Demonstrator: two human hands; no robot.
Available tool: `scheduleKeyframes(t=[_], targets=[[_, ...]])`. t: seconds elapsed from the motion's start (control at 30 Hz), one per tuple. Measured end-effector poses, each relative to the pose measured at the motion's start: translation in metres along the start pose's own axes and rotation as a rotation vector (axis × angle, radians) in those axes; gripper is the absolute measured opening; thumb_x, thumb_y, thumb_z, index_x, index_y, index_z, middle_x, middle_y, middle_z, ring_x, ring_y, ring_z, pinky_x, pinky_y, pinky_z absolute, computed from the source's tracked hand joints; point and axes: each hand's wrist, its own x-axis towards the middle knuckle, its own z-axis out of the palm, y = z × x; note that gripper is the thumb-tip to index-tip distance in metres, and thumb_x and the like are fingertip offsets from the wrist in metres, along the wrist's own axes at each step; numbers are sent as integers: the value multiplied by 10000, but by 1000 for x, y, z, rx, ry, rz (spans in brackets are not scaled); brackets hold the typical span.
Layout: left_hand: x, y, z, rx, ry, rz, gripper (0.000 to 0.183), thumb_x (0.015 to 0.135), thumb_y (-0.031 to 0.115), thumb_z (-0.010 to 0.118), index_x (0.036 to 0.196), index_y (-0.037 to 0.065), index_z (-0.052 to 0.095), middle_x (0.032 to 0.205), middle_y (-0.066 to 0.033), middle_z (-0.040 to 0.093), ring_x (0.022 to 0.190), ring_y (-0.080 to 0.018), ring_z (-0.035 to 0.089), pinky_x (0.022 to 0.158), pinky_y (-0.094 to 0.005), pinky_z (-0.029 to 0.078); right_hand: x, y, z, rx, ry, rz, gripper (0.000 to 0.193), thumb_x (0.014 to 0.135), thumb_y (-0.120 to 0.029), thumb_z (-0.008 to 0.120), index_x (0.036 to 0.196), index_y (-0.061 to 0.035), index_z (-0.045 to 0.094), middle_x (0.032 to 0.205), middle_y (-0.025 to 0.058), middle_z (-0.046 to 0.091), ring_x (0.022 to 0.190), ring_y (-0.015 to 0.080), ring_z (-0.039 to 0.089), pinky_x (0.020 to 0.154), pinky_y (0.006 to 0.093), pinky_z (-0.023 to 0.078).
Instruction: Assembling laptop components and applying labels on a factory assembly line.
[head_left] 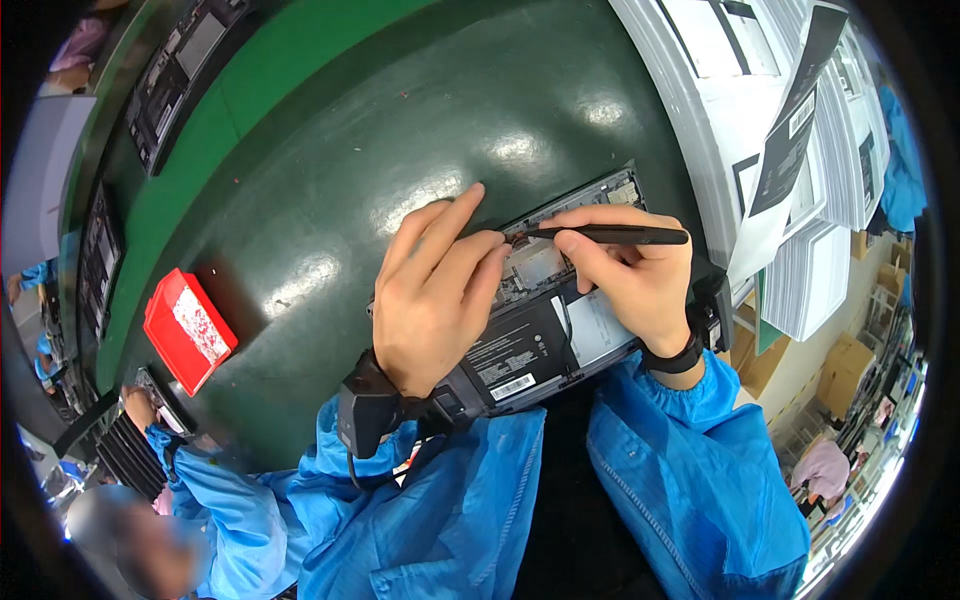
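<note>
Toward the left on the dark green tabletop [330,200] sits one red plastic bin [178,330]. My left hand [425,300] bends over one opened black laptop body [520,345] before me, thumb and forefinger close together; I can't tell whether they pinch anything. My right hand [635,275] grips one slim black pen-shaped tool [630,235], its tip beside those fingertips.
</note>
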Motion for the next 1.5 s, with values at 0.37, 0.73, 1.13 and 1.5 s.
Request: scheduleKeyframes(t=[0.37, 0.73, 1.13, 1.5], targets=[[0, 2, 4, -8, -13, -36, 164, 776, 28, 796, 922, -5, 727, 1219, -187, 696, 1066, -343, 660, 878, -415, 564, 3, -1, 4, -127, 24, 1, 152, 878, -20, 775, 1027, 13, 775, 738, -17, 714, 575, -27, 544, 467, 149, 363], [1, 1, 3, -84, -12, -125, 149, 787, 22, 791, 918, -1, 724, 1211, -178, 703, 1054, -339, 666, 795, -401, 580, 2, -2, 3, -97, 13, 2, 155, 878, -11, 767, 1032, 8, 778, 741, -18, 715, 582, -32, 544, 475, 142, 366], [5, 5, 0, -121, -47, -239, 139, 812, 15, 774, 942, -3, 728, 1165, -155, 729, 1005, -316, 693, 859, -383, 552, 2, -6, 2, -126, 4, 14, 165, 870, 4, 770, 1035, 9, 775, 751, -30, 708, 605, -32, 537, 498, 144, 370], [-8, -3, -7, 166, -93, 175, 339, 733, 20, 825, 1061, 37, 740, 1124, -134, 705, 921, -304, 693, 753, -384, 597, 2, -7, 2, -173, -19, 8, 163, 868, 13, 768, 1031, 11, 777, 735, -31, 694, 606, -27, 519, 509, 149, 370]])
